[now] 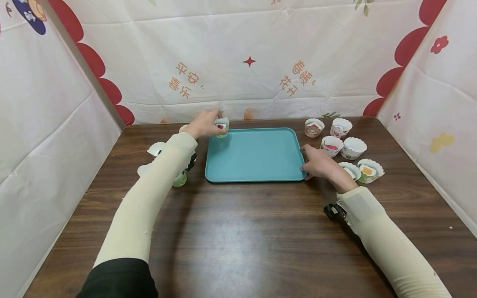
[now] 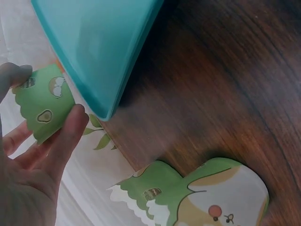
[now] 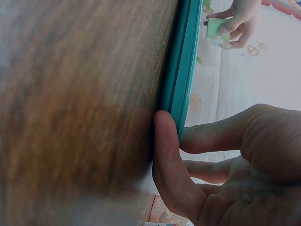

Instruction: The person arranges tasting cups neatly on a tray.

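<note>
My left hand (image 1: 204, 124) holds a green paper baking cup (image 1: 222, 122) by its sides, raised over the back left corner of a teal tray (image 1: 257, 156). Inside the cup sits something white with a dark red patch. In the left wrist view, small avocado prints show on the held cup (image 2: 46, 101), gripped between thumb and fingers. At the tray's right side, my right hand (image 1: 318, 162) pinches the rim, with fingertips on both faces of the edge (image 3: 181, 80) in the right wrist view.
Several filled paper cups (image 1: 354, 148) stand right of the tray, some just beyond my right hand. More cups (image 1: 180, 179) stand at the left, partly hidden by my left forearm. A white printed cloth (image 1: 238, 49) hangs behind the brown wooden table (image 1: 238, 236).
</note>
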A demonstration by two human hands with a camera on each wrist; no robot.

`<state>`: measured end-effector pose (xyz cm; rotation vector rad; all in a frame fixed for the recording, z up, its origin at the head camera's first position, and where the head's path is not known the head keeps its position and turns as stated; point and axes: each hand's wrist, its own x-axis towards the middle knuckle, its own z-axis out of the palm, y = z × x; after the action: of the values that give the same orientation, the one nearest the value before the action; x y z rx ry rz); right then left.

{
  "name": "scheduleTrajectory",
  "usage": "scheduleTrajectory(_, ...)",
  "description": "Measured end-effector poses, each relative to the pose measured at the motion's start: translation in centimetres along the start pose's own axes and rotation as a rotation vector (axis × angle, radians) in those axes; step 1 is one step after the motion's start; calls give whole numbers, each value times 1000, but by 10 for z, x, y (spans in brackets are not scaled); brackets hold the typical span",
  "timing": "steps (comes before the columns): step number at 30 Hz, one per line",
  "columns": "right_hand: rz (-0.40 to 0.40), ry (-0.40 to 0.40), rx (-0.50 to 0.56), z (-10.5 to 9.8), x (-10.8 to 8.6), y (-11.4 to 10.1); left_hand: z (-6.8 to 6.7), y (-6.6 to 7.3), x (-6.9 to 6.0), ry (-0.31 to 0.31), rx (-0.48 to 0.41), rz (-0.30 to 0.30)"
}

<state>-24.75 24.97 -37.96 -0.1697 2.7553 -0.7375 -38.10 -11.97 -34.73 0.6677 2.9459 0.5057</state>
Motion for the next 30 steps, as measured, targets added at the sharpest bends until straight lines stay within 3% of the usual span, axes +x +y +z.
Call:
scheduleTrajectory(7, 4, -3, 11, 1, -1, -1, 6, -2, 3, -55, 29, -8)
scheduleTrajectory(15, 1, -6, 14, 1, 0, -1, 5, 1, 0, -129, 36, -61)
scheduleTrajectory(30, -7, 2, 8, 1, 0, -1, 7, 5, -2, -143, 76, -94)
